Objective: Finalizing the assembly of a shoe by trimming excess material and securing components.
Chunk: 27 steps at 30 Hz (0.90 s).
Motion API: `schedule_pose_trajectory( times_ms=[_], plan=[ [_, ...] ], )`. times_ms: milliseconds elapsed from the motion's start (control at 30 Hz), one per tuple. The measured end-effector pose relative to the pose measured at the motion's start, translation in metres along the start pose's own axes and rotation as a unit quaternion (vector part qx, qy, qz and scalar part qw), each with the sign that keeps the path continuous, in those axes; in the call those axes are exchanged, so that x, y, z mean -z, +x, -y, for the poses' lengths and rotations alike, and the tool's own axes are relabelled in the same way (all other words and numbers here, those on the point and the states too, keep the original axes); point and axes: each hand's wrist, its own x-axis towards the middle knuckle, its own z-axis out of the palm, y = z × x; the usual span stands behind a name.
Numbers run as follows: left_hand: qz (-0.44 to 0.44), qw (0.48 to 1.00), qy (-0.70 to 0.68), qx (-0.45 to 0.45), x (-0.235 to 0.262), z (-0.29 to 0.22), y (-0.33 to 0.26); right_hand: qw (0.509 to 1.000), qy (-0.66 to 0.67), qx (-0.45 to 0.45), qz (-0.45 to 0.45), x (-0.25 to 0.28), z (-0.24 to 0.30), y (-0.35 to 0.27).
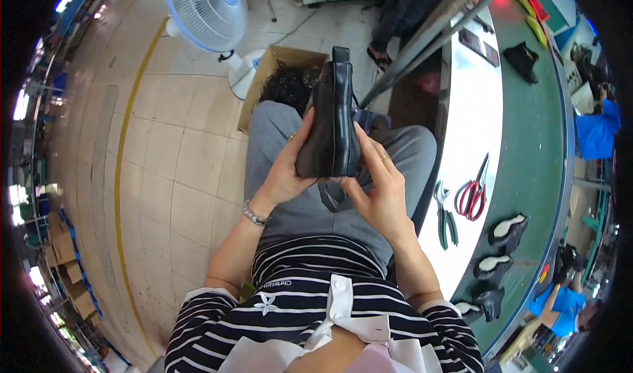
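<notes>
A black leather ankle boot [323, 132] is held upright over my lap, its seamed edge facing me and a tab standing up at the far end. Along its left side lie the fingers of my left hand [287, 173], closed on it near the lower end. My right hand [381, 191] grips the right side, thumb near the bottom edge. A grey strip [331, 196] hangs below the boot between my hands; what it belongs to is unclear.
To my right, a white bench top [465, 119] carries green-handled pliers [447, 218], red-handled scissors [473, 198] and a dark flat device [479, 47]. Beyond it, a green belt [537, 135] bears several black shoes. Ahead stand a cardboard box [245, 112] of black tangled material and a fan [208, 10].
</notes>
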Motion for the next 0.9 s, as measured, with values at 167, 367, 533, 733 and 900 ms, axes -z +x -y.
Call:
schedule_pose_trajectory(
  times_ms=[167,367,533,733,900],
  plan=[
    [0.002,0.999,-0.036,-0.003,-0.011,0.018,-0.007,1.000,0.016,0.024,0.009,0.004,-0.011,-0.015],
    [0.015,0.992,-0.115,0.043,-0.022,0.004,-0.006,0.994,-0.068,-0.089,-0.014,0.036,-0.037,-0.051],
    [0.018,0.958,-0.100,0.267,0.004,-0.033,-0.004,0.883,-0.350,-0.280,-0.140,0.082,-0.115,-0.151],
    [0.048,0.943,-0.101,0.313,-0.004,-0.040,0.040,0.840,-0.387,-0.367,-0.096,0.088,-0.126,-0.187],
    [0.091,0.942,-0.016,0.322,-0.010,-0.022,0.062,0.861,0.002,-0.484,-0.156,0.090,-0.115,-0.174]
  ],
)
